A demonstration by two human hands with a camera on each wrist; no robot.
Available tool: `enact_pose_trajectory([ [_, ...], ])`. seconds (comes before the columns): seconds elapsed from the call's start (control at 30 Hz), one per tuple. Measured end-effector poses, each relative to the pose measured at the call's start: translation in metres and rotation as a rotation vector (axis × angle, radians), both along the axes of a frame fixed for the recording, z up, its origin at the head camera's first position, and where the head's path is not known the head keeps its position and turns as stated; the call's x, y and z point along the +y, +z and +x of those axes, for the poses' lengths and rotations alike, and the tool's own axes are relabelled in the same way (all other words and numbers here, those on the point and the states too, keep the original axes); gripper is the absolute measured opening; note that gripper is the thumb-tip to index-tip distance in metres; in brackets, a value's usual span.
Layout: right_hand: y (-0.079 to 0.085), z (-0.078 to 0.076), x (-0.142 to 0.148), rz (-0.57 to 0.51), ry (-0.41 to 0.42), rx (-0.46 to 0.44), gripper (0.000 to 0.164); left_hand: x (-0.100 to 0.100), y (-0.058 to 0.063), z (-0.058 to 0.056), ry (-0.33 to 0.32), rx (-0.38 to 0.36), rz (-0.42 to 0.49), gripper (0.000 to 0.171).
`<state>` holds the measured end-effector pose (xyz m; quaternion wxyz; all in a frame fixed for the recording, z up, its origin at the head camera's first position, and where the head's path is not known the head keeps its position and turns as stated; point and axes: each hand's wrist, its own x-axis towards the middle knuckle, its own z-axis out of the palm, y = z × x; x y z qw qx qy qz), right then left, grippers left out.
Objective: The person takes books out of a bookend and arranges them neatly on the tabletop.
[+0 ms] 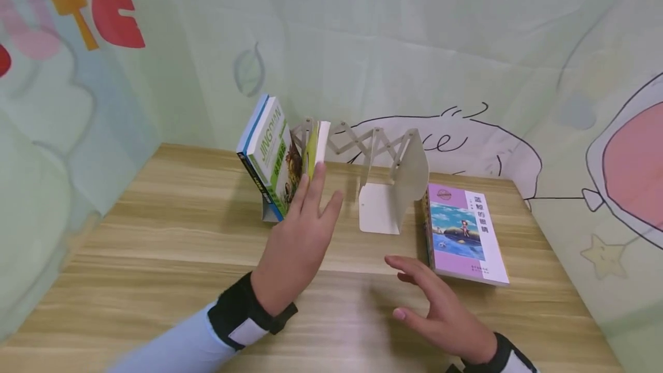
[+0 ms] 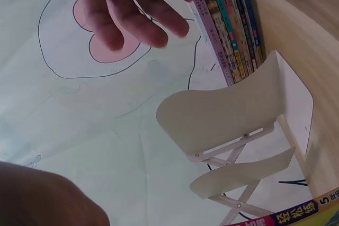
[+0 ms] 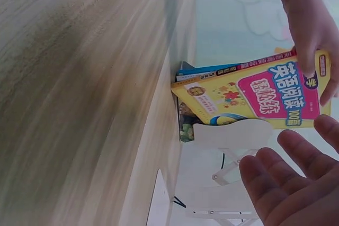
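My left hand [image 1: 297,240] holds a yellow book [image 3: 249,91] near its upper end, fingers over the spine edge and cover. The book stands upright beside other books in a cream expandable bookend [image 1: 380,206]. On its left, a green-and-white book [image 1: 274,154] leans against a blue one [image 1: 252,125]. In the head view, most of the yellow book's spine is hidden behind my hand. My right hand [image 1: 442,309] hovers over the front right of the table, fingers spread and holding nothing. The right wrist view shows its fingers [image 3: 312,157] apart from the yellow book.
A stack of books with a purple-and-white cover [image 1: 458,235] on top lies right of the bookend. Behind the wooden table [image 1: 176,286] stands a wall with cartoon drawings [image 1: 456,56]. Metal dividers [image 1: 411,171] rise at the bookend's right.
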<state>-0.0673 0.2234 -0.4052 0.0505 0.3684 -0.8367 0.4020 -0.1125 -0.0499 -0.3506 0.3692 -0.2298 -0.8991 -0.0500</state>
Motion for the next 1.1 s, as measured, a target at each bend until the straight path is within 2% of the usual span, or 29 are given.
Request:
enact_pose_trajectory([
  [0.23,0.001,0.002,0.002,0.035,-0.026,-0.042,0.07,-0.008,-0.012,0.014,-0.067,0.026,0.024,0.051],
  [0.37,0.0,0.002,0.002,0.028,-0.034,-0.036,0.069,-0.022,-0.016,0.015,-0.1,0.076,0.106,0.039],
  [0.53,0.0,0.001,0.004,0.039,-0.055,-0.048,0.068,-0.038,-0.01,0.022,-0.186,0.091,0.205,0.04],
  [0.67,0.0,0.003,0.004,0.06,-0.087,-0.068,0.065,-0.046,0.003,0.034,-0.251,0.056,0.265,0.056],
  [0.73,0.001,0.003,0.004,0.061,-0.095,-0.077,0.064,-0.049,0.011,0.042,-0.265,0.008,0.311,0.064],
  [0.8,0.001,0.003,0.004,0.058,-0.096,-0.087,0.063,-0.052,0.019,0.05,-0.281,-0.063,0.388,0.065],
  [0.9,0.001,0.003,0.004,0.056,-0.099,-0.111,0.062,-0.056,0.029,0.061,-0.313,-0.22,0.5,0.062],
  [1.0,0.0,0.003,0.004,0.061,-0.107,-0.115,0.063,-0.057,0.035,0.068,-0.399,-0.366,0.57,0.056],
  [1.1,0.0,0.003,0.005,0.048,-0.118,-0.133,0.062,-0.058,0.037,0.069,-0.521,-0.489,0.597,0.052],
])
